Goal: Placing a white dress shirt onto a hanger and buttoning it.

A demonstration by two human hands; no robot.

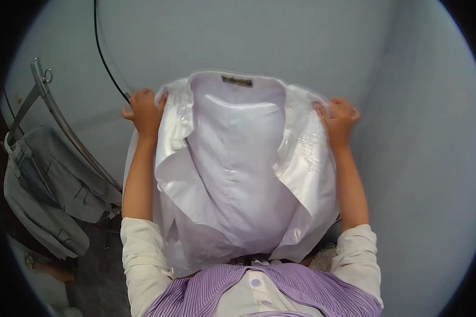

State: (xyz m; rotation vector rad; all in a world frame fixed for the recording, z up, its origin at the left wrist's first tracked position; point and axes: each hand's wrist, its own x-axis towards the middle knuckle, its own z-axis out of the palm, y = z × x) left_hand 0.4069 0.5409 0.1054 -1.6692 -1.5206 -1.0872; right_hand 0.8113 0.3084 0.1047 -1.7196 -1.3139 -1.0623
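Observation:
A shiny white jacket (230,174) hangs open in front of me, its smooth lining facing me and a small dark label (237,81) inside the neck. My left hand (145,113) grips its left shoulder, fingers closed on the cloth. At the opposite shoulder my right hand (339,119) pinches the fabric the same way. Beadlike trim runs along the collar and the front panels. The lower part of the jacket drops toward my waist, where its hem partly hides.
At the left stands a curved metal clothes rack (69,127) with a grey jacket (63,174) hanging on it. A black cable (103,58) runs down the pale wall (280,34) ahead. Another wall (423,158) rises close on the right.

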